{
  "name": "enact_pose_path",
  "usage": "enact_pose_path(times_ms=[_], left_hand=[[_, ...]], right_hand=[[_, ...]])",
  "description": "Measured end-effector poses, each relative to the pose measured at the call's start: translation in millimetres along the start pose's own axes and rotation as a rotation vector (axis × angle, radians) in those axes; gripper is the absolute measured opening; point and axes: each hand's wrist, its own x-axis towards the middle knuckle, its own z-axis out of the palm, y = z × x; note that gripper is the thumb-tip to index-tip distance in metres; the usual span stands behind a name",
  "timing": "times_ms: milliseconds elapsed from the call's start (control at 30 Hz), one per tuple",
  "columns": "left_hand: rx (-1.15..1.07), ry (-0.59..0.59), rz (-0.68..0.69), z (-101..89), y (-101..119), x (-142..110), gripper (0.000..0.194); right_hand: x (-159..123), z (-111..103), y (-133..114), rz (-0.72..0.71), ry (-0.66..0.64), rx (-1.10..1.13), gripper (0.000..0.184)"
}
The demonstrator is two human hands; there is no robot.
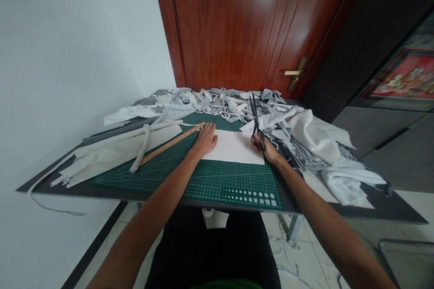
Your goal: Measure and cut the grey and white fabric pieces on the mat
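My left hand lies flat, fingers stretched, on the left edge of a white fabric piece spread on a green cutting mat. My right hand is closed round the handles of black scissors, whose blades point up and away over the fabric's right edge. A long wooden ruler lies slantwise on the mat just left of my left hand.
Heaps of grey and white fabric scraps cover the table's back. Larger white cloth piles at the right, folded pale fabric at the left. A wooden door stands behind; a white wall is left.
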Motion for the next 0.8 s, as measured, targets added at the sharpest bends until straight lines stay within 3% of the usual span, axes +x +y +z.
enact_pose_path(times_ms=[67, 133, 200, 267, 333, 500, 800], left_hand=[[-0.103, -0.022, 0.236, -4.3, 12, -5, 0.058], [-0.198, -0.130, 0.471, -4.2, 27, -11, 0.055], [-0.227, -0.271, 0.605, -0.6, 39, -16, 0.052], [-0.216, -0.356, 0.648, 3.9, 46, -17, 0.051], [-0.166, -0.368, 0.577, 6.5, 45, -15, 0.052], [0.036, -0.312, 0.161, 4.5, 23, -4, 0.059], [0.078, -0.275, 0.035, 10.1, 14, -1, 0.061]], right_hand=[[-1, 0, -2, -0.004, -0.005, 0.018, 0.060], [-1, 0, -3, -0.007, -0.011, 0.034, 0.059], [-1, 0, -3, -0.009, -0.014, 0.048, 0.060], [0, 0, -1, -0.009, -0.011, 0.061, 0.062], [1, 1, 0, -0.009, -0.006, 0.077, 0.063], [2, 1, 2, -0.009, -0.001, 0.121, 0.061], [2, 0, 3, -0.013, -0.002, 0.128, 0.060]])
